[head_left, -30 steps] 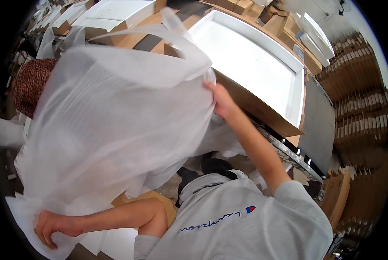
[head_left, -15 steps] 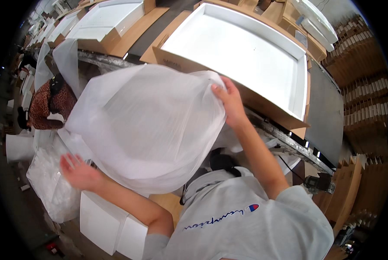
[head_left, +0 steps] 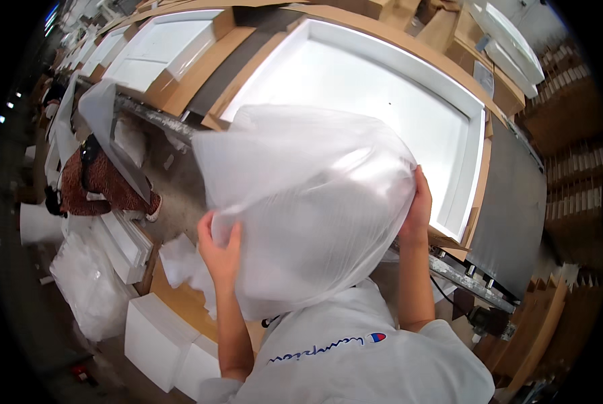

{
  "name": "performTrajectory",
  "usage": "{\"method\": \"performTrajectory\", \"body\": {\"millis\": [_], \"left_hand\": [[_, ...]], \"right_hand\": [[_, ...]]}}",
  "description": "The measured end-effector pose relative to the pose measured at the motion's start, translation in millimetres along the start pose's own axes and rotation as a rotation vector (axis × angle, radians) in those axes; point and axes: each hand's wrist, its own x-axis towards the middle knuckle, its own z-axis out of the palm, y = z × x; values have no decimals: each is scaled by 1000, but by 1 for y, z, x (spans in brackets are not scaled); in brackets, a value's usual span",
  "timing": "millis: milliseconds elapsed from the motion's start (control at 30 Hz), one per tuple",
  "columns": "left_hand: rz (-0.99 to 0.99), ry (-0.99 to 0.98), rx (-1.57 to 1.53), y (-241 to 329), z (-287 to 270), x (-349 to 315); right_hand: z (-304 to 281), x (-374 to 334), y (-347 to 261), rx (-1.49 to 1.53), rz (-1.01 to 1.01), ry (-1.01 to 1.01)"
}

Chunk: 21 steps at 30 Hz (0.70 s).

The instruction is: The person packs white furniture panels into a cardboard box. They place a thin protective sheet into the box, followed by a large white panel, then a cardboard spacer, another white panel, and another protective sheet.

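A large translucent white foam sheet (head_left: 315,222) billows between my hands, bulging and creased, in front of my chest. My right hand (head_left: 419,209) grips its right edge, fingers partly hidden behind it. At the sheet's lower left edge, my left hand (head_left: 222,252) pinches the material between thumb and fingers. Beyond it lies an open cardboard carton (head_left: 258,77) holding a shallow white tray-like piece (head_left: 355,74) with raised sides. The sheet's upper part overlaps the carton's near side and covers part of the tray-like piece.
The carton rests on a dark conveyor (head_left: 507,209); another carton with a white piece (head_left: 160,50) stands farther left. A bag of white packing (head_left: 89,286) and white foam blocks (head_left: 157,340) lie at lower left. A co-worker in a patterned top (head_left: 99,178) bends at the left.
My left hand has come right and taken hold of the sheet's edge. My right hand has moved right and down, and the sheet has swung right over the carton's near side.
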Motion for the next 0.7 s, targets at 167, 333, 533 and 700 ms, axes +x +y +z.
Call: {"method": "performTrajectory", "body": {"millis": [167, 333, 533, 700], "left_hand": [[-410, -401, -344, -15, 22, -1], [-485, -321, -458, -8, 55, 47], [-502, -408, -684, -13, 131, 65], [-618, -226, -1169, 48, 125, 46]], "right_hand": [[-96, 56, -16, -201, 272, -106], [-68, 146, -52, -1222, -88, -219], [38, 179, -29, -1358, -136, -1131], [31, 197, -15, -1283, -125, -971]]}}
